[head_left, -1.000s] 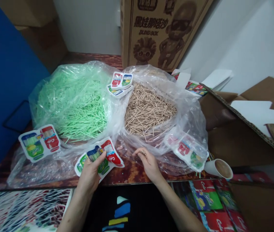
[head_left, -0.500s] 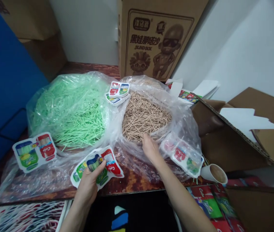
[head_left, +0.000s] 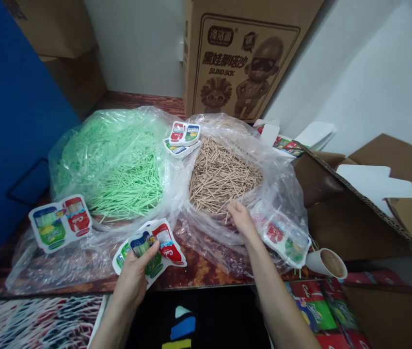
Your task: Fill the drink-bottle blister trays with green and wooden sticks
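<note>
My left hand grips a printed blister tray with red, blue and green labels, holding it flat at the table's near edge. My right hand reaches into the clear bag of tan wooden sticks; its fingers curl at the front edge of the pile, and what they pinch is hidden. A clear bag of green sticks lies to the left. Another filled tray rests at the far left, two more trays sit between the bags, and one lies under plastic by my right wrist.
A tall printed cardboard box stands at the back. An open carton with white card sheets lies on the right. A paper cup lies on its side at the table's right front. Printed card packs lie below the table edge.
My right hand went from the table's near edge forward into the tan stick bag, then shifted slightly right. My left hand kept hold of the tray in place.
</note>
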`<action>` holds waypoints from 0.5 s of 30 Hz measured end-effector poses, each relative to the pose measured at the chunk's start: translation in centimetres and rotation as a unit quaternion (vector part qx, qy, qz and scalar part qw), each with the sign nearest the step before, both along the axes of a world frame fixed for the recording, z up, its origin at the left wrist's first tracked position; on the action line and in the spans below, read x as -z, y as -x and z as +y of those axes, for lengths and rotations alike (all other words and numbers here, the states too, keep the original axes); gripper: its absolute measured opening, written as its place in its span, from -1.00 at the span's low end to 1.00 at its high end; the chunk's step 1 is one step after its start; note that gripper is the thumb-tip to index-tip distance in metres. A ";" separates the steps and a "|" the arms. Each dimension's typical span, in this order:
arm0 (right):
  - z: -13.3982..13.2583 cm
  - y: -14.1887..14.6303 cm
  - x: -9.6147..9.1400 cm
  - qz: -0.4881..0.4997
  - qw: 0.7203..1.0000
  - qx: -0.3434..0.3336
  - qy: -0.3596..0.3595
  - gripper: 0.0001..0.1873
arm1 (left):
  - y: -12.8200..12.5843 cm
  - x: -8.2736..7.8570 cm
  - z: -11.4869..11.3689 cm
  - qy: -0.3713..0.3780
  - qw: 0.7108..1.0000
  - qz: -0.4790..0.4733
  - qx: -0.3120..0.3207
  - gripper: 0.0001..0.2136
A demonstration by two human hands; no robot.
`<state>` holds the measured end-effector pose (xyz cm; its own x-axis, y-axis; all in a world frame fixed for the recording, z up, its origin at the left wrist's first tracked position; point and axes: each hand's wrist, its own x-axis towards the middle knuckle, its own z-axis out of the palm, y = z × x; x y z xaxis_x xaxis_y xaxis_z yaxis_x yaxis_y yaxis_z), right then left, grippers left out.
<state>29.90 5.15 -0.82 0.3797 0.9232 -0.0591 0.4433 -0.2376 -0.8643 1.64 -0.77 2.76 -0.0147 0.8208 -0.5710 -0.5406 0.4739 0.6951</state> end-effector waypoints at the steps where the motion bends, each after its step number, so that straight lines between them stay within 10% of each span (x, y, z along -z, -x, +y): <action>1: -0.5 0.1 -0.6 0.031 0.999 -0.006 -0.003 -0.74 | 0.1 0.0 0.0 0.000 1.000 0.001 -0.006 -0.56; 8: -4.7 5.6 -2.5 0.430 0.896 -0.105 0.041 -0.74 | -0.2 -0.8 0.1 -0.009 1.000 0.004 -0.014 -0.61; 15: -6.7 9.5 1.9 0.238 0.966 -0.097 -0.035 -0.87 | -0.4 -0.5 -0.1 -0.009 1.000 0.006 -0.001 -0.62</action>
